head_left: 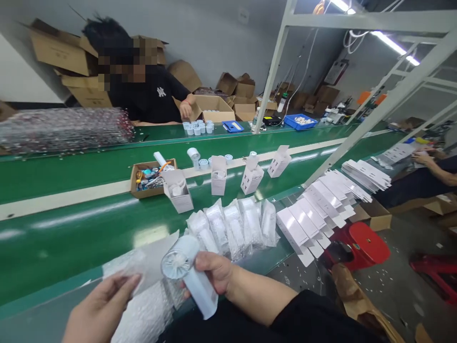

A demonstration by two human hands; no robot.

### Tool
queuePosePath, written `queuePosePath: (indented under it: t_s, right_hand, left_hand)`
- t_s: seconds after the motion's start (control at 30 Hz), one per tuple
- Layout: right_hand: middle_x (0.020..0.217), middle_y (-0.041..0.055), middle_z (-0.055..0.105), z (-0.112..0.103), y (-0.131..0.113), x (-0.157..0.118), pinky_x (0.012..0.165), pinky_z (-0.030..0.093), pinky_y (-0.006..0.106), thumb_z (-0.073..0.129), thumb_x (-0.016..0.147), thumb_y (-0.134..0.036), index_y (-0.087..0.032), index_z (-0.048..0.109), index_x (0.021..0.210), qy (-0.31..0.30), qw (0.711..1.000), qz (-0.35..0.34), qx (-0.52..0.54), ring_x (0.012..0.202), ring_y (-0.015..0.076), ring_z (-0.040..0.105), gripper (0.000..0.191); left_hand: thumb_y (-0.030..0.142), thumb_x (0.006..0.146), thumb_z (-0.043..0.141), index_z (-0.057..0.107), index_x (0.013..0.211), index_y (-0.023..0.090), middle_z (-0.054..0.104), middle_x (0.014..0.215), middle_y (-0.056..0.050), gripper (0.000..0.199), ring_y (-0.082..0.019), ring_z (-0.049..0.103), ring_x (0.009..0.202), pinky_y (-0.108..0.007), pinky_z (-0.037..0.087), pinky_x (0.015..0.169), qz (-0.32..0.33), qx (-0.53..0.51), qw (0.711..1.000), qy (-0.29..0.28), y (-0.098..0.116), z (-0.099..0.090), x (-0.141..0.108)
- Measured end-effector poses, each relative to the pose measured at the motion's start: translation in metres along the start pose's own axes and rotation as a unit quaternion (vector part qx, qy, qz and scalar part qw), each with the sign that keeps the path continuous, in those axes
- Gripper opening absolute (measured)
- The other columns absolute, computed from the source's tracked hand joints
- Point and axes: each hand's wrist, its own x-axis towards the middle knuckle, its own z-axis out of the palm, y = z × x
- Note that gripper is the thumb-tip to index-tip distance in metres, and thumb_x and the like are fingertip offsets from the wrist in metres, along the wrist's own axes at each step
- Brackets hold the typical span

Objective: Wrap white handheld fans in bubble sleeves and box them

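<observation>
My right hand grips a light blue handheld fan by its handle, the round grille facing me and the handle slanting down. On the left, my left hand pinches the edge of a translucent bubble wrap bag between thumb and fingers. That bag lies partly behind the fan. More bubble wrap is piled under my hands at the near edge. Just beyond the fan is a row of bubble-wrapped fans lying side by side.
Open white boxes stand on the green conveyor, beside a carton of small parts. Flat white boxes lie stacked at right, near a red stool. A co-worker sits opposite; another person's arm shows at right.
</observation>
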Motion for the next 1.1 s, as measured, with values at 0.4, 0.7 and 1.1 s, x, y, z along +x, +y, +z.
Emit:
queuePosePath:
  t_s: [0.4,0.7,1.1]
  right_hand:
    - [0.081,0.0035,0.067,0.018,-0.007,-0.041,0.057,0.056,0.025,0.080,0.069,-0.030,-0.017,0.059,0.109,0.025,0.999,0.035,-0.033,0.068,0.0145,0.065,0.046]
    - [0.077,0.0029,0.067,0.023,-0.010,-0.037,0.051,0.055,0.024,0.082,0.064,-0.031,-0.015,0.061,0.100,-0.027,0.999,0.021,-0.028,0.058,0.0134,0.064,0.045]
    - [0.103,0.0013,0.061,0.031,-0.003,-0.052,0.057,0.055,0.028,0.083,0.063,-0.032,-0.024,0.055,0.100,0.103,0.989,0.016,-0.109,0.070,0.0141,0.062,0.047]
  left_hand:
    - [0.027,0.057,0.074,0.057,0.082,0.016,0.057,0.061,0.005,0.032,-0.008,0.050,0.055,-0.021,0.038,0.056,-0.053,-0.369,0.928,0.006,0.004,-0.003,-0.020]
    - [0.026,0.060,0.076,0.065,0.083,0.015,0.066,0.073,-0.002,0.027,-0.014,0.058,0.069,-0.026,0.043,0.067,-0.034,-0.279,0.943,-0.178,0.016,0.005,-0.035]
    - [0.034,0.073,0.065,0.057,0.071,0.017,0.056,0.064,0.002,0.019,-0.012,0.050,0.061,-0.023,0.040,0.060,0.029,-0.260,0.961,-0.094,0.015,0.007,-0.037]
